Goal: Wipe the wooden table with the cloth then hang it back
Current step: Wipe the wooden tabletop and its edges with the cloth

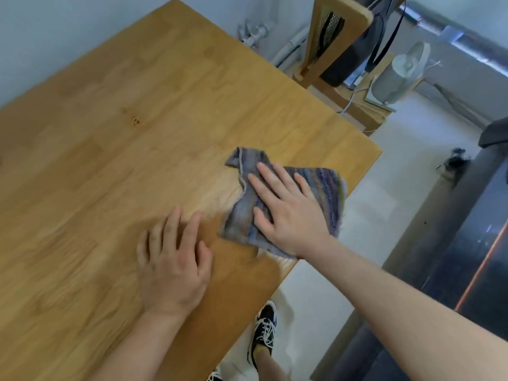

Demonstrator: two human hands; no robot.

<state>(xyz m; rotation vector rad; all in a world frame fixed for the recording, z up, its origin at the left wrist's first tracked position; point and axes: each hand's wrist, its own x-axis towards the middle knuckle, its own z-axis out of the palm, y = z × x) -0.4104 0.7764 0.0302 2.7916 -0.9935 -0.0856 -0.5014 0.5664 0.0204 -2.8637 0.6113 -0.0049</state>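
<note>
A black and white shoe [265, 334] stands on the floor beside the table's edge. The left hand [173, 265] rests palm down on the wooden table [110, 133]. Its fingers are loose and hold nothing. Just beside it, the right hand [286, 207] lies flat on the cloth [239, 215], fingers straight and spread, pressing it down. The striped purple and grey cloth sits near the table's right edge. Farther off, a wooden chair [338, 31] stands past the table, with a white fan [404, 67] near it.

Left hand [173, 268], right hand [288, 213] and forearms [398, 298] all bare; black low trainer [264, 332] with white laces
</note>
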